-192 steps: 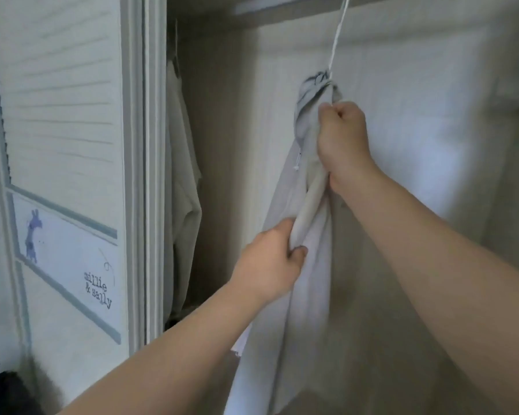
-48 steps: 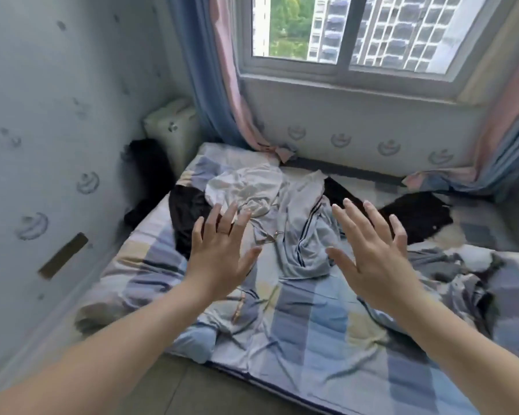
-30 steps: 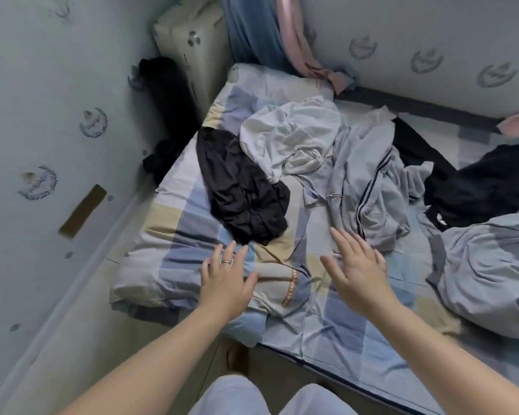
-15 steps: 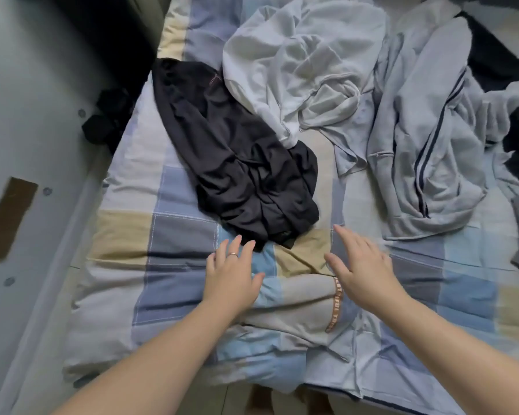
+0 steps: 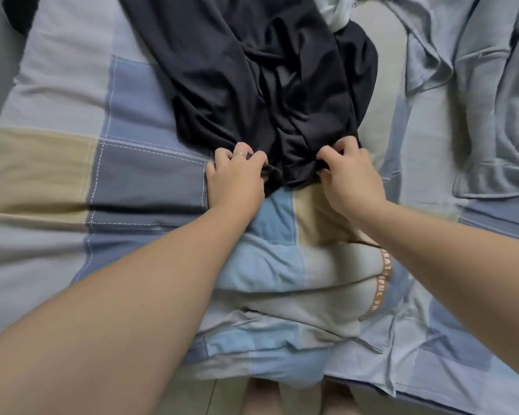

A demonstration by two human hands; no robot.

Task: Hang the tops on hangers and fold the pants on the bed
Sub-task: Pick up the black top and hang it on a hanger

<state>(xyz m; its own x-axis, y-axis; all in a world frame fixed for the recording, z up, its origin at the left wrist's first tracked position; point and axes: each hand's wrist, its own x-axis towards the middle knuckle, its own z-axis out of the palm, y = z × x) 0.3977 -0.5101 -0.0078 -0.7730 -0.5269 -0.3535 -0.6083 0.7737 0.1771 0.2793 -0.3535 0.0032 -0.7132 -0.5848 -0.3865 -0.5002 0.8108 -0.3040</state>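
Gripping the near edge of the black garment [image 5: 252,70] with both hands, we stand at the side of the bed [image 5: 57,163], whose cover is checked in blue, grey and tan. The garment lies crumpled on the bed and runs from the top of the view down to the middle; from its folds we cannot tell whether it is a top or a pair of pants. Our left hand [image 5: 237,175] has its fingers curled into the left part of that edge, with a bunch of dark cloth gathered in its grip, and a thin ring [image 5: 241,153] shows on one finger. Our right hand [image 5: 349,175] takes the same edge just to the right, fingers bent over a fold, so its grip too is closed on the black cloth. The two hands sit near each other with a short stretch of the hem between them. A light grey garment [image 5: 486,100] lies spread and wrinkled on the right side of the bed, apart from the black one. A pale piece of cloth [image 5: 333,10] touches the top of the black garment. Nearer to us, under our right forearm, a brown band with lettering [image 5: 379,283] curves across a pale fold of the bedding. Below the bed's edge we see a strip of floor [image 5: 216,396].
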